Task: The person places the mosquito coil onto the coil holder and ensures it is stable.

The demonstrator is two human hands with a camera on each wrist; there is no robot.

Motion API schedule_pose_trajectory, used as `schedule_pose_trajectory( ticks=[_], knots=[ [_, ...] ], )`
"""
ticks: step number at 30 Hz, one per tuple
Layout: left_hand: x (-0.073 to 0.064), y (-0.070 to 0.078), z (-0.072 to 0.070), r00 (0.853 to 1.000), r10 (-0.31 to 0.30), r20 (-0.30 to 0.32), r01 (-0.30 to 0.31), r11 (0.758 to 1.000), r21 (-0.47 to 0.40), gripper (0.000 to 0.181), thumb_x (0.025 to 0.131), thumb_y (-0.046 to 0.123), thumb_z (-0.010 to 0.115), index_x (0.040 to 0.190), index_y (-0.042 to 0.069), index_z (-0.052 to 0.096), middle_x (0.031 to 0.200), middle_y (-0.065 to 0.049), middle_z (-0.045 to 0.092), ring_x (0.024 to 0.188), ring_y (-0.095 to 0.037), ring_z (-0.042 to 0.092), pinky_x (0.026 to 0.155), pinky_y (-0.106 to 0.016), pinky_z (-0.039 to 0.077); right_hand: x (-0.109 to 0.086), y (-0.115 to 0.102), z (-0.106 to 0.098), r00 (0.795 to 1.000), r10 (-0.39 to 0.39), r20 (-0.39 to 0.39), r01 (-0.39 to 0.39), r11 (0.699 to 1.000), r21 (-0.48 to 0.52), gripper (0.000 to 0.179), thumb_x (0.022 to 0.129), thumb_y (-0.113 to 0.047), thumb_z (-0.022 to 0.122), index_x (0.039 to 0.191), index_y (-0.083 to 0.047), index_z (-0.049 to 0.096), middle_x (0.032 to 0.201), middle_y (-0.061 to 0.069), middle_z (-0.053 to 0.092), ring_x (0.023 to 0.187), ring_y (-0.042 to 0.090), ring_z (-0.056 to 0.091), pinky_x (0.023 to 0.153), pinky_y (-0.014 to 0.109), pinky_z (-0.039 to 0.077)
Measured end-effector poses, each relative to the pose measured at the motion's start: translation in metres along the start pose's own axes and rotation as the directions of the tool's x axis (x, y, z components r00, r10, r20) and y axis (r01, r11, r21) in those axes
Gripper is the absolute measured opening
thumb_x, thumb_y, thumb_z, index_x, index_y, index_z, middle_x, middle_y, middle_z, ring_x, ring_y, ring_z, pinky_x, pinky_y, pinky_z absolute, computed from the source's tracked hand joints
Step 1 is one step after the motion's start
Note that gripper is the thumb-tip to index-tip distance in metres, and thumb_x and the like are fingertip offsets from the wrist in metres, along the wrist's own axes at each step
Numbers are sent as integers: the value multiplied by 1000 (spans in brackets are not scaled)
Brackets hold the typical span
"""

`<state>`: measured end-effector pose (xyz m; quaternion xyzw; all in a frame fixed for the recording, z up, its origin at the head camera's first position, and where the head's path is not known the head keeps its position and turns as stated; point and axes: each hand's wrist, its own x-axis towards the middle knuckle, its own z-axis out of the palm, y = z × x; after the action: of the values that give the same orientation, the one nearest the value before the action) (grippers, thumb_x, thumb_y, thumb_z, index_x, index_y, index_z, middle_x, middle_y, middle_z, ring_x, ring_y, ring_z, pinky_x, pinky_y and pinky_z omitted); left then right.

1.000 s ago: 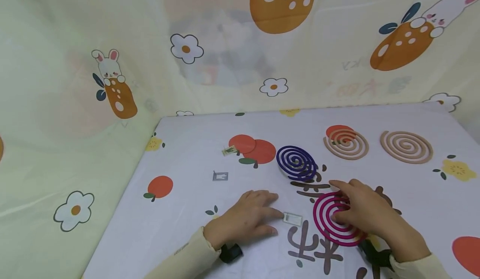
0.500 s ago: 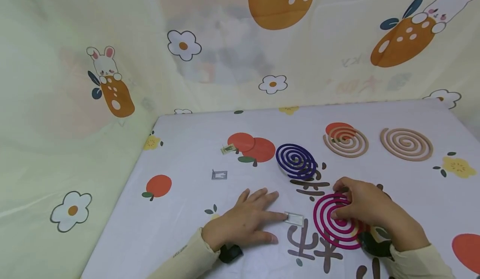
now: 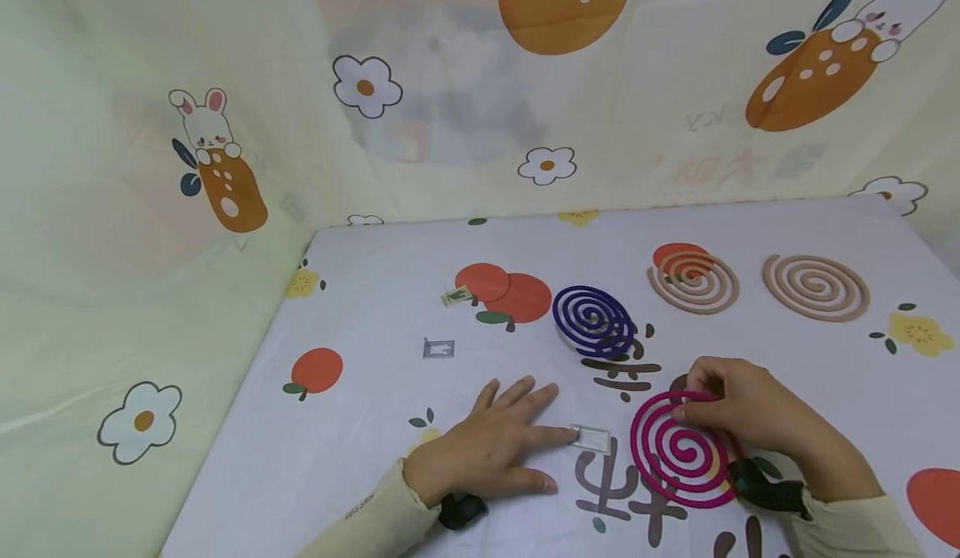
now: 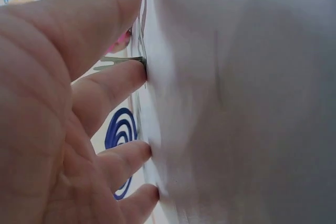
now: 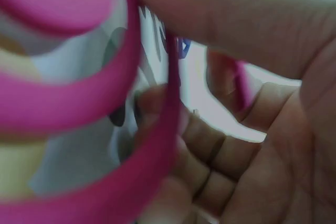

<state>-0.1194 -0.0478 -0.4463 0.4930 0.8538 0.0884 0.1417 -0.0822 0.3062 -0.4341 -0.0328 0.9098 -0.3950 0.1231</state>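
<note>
In the head view my right hand [image 3: 750,412] pinches the far right part of a pink mosquito coil [image 3: 686,458] between thumb and curled fingers. The right wrist view shows the thumb [image 5: 226,22] at the coil's outer turns, with the other fingers behind them. My left hand [image 3: 487,449] lies spread on the table, its index fingertip resting on the left end of a small metal coil stand [image 3: 596,439]. From the left wrist, the fingertips touch the cloth, and a blue mosquito coil [image 4: 122,129] shows behind them.
Beyond the hands lie the blue coil [image 3: 592,316] and two brown coils, one at the back [image 3: 693,287] and another farther right [image 3: 813,287]. Two more small stands lie left of the blue coil, a grey stand [image 3: 438,349] and a yellowish stand [image 3: 457,296]. A printed curtain [image 3: 450,133] hangs behind the table.
My right hand has curled its fingers onto the pink coil and drawn slightly right and nearer with it. My left hand has spread its fingers, with the index fingertip moving onto the stand.
</note>
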Motion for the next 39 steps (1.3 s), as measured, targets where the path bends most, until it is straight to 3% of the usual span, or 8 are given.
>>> schedule_pose_trajectory(
  ticks=[3, 7, 13, 17, 19, 22, 29, 39],
  knots=[
    [0, 0, 1, 1000, 5, -1, -5, 1000, -8, 64, 98, 65, 58, 156, 42, 47, 174, -4, 21, 160, -34, 17, 121, -69, 18, -1, 3, -2, 999, -36, 14, 35, 997, 73, 27, 91, -20, 82, 89, -8, 58, 76, 2, 67, 68, 12, 62, 57, 29, 57],
    [0, 0, 2, 1000, 3, 0, -3, 1000, -19, 64, 98, 65, 58, 156, 42, 46, 174, -3, 19, 160, -33, 16, 122, -69, 17, 0, 10, -6, 994, -44, 103, 17, 970, 244, 25, 97, -16, 75, 97, 0, 56, 80, 7, 73, 70, 14, 69, 61, 31, 61],
    [-2, 0, 1, 1000, -3, -5, 3, 999, -36, 64, 98, 64, 59, 156, 42, 47, 174, -3, 19, 160, -32, 15, 121, -70, 18, 3, 25, -11, 963, -108, 246, -31, 865, 501, 36, 101, -6, 67, 127, 12, 50, 105, 19, 77, 87, 26, 77, 70, 43, 64],
    [-2, 2, 1, 1000, -4, -4, 3, 1000, -25, 65, 98, 65, 59, 157, 42, 45, 175, -4, 18, 161, -33, 14, 121, -70, 18, 4, 33, -12, 931, -194, 309, -33, 798, 601, 47, 99, 3, 64, 139, 15, 41, 116, 23, 74, 97, 32, 76, 75, 48, 63],
    [-2, 3, 1, 1000, -5, 2, 5, 1000, -24, 66, 98, 65, 59, 158, 42, 44, 175, -4, 17, 161, -33, 13, 121, -70, 18, 6, 36, -12, 920, -228, 319, -22, 783, 622, 49, 99, 5, 63, 141, 15, 40, 119, 23, 73, 100, 32, 76, 78, 48, 63],
    [-2, 4, 2, 1000, -5, 6, 5, 1000, -13, 68, 97, 67, 58, 159, 43, 42, 175, -5, 17, 160, -34, 14, 121, -70, 18, 7, 38, -10, 916, -244, 318, -13, 775, 631, 49, 99, 5, 63, 142, 14, 42, 121, 22, 73, 103, 29, 75, 81, 46, 62],
    [-2, 7, 3, 1000, -10, 6, 10, 1000, 2, 69, 98, 68, 56, 160, 43, 40, 175, -6, 17, 160, -36, 14, 121, -70, 18, 10, 35, -2, 931, -270, 244, 73, 795, 602, 46, 99, 4, 64, 139, 15, 45, 118, 17, 74, 101, 24, 75, 84, 37, 62],
    [-1, 12, 3, 999, -32, 32, 31, 999, 17, 72, 97, 71, 53, 162, 44, 35, 175, -5, 14, 161, -37, 11, 121, -71, 18, 15, 23, 9, 928, -302, 217, 93, 754, 650, 46, 100, 4, 63, 143, 9, 46, 120, 16, 74, 99, 26, 76, 82, 38, 63]
  ],
)
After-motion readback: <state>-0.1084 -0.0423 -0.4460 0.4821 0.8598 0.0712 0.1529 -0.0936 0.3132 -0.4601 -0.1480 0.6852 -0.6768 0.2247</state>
